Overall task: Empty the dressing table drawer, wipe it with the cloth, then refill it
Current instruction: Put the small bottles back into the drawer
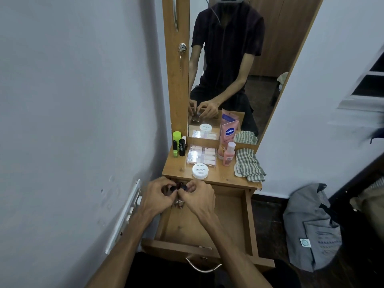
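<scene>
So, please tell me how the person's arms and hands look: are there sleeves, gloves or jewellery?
Both forearms are bare up to the frame edge; no sleeve covers them. The left hand and right hand wear no gloves, and no watch or bracelet shows at either wrist. Rings cannot be told at this size. The mirror shows a dark short-sleeved shirt, its sleeves ending above the elbows.

Pale blue-grey walls (72,90) flank a tall wood-framed mirror (239,59); the floor (268,221) looks dark, perhaps tiled.

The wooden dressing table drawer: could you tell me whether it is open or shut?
Open: the wooden dressing table drawer is pulled out, its bare floor showing beneath both hands.
</scene>
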{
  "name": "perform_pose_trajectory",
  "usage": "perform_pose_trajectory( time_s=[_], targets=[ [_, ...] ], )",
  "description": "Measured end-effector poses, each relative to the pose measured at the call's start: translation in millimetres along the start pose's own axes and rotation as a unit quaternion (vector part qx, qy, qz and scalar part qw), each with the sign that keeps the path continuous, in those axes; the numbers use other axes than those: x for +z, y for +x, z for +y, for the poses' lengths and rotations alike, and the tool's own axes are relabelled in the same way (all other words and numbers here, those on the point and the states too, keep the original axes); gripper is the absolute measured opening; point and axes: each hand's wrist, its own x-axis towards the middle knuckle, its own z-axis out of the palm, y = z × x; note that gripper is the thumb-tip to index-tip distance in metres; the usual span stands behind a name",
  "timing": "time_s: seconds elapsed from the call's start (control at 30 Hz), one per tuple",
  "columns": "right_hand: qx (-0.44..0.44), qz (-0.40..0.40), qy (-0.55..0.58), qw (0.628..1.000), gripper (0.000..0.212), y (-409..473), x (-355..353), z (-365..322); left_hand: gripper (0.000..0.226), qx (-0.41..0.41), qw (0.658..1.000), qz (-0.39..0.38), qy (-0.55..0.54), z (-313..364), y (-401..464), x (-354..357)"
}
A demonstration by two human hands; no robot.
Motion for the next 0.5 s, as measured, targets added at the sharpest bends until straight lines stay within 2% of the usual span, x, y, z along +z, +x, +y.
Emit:
perform_pose_trajectory(
  time_s=[0.23, 0.5],
  targets=[
    [0.031, -0.056, -0.034, 0.997, 0.027, -24, 10, 19, 0.017, -0.01, 0.995, -0.077, 0.068, -10, -26, 11],
    [0.044, -0.099, -0.061, 0.992, 0.023, -19, 27, 33, 0.018, -0.004, 0.983, -0.124, 0.136, -24, -29, 24]
  ],
)
